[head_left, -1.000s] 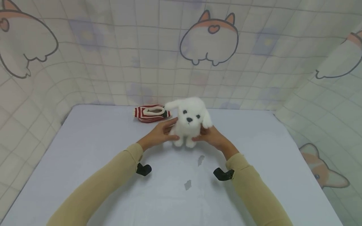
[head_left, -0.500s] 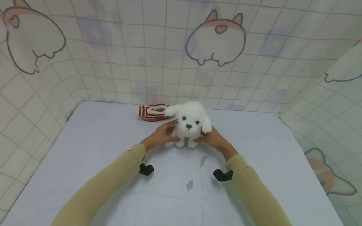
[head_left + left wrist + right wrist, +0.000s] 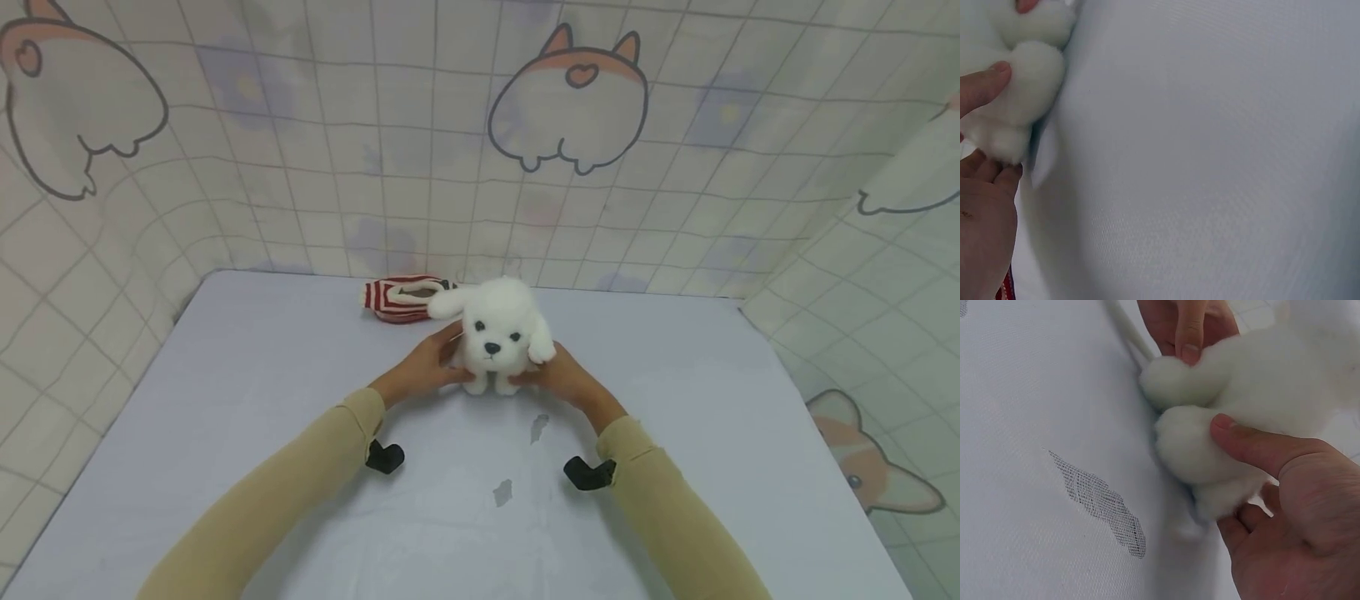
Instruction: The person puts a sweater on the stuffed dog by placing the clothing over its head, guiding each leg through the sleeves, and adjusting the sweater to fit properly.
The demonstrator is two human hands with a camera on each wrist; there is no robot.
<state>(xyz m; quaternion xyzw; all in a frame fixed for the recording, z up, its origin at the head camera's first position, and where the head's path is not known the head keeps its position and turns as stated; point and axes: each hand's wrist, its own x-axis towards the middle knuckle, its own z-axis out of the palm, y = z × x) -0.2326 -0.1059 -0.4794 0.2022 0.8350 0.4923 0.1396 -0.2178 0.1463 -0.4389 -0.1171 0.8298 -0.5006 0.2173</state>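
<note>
A fluffy white plush dog (image 3: 498,329) with dark eyes and nose stands on the white table, facing the head camera. My left hand (image 3: 422,365) grips its body from the left, thumb at a front leg and fingers behind. From the other side my right hand (image 3: 564,375) holds it the same way. In the right wrist view, the right thumb (image 3: 1241,440) lies on a front leg and the fingertips curl around by the hind paw. The left wrist view has the dog's paws (image 3: 1038,81) right at the tabletop, between thumb and fingers.
A red-and-white striped knitted item (image 3: 401,300) with a cream-edged opening lies behind the dog, to its left. Grey patches (image 3: 503,492) mark the tabletop (image 3: 420,533). A curtain (image 3: 420,167) with a grid and corgi print surrounds the table's back and sides.
The dog's head sits a little lower than a second ago, with its left-side ear drooping more. Both hands keep their hold. The head view has shifted slightly.
</note>
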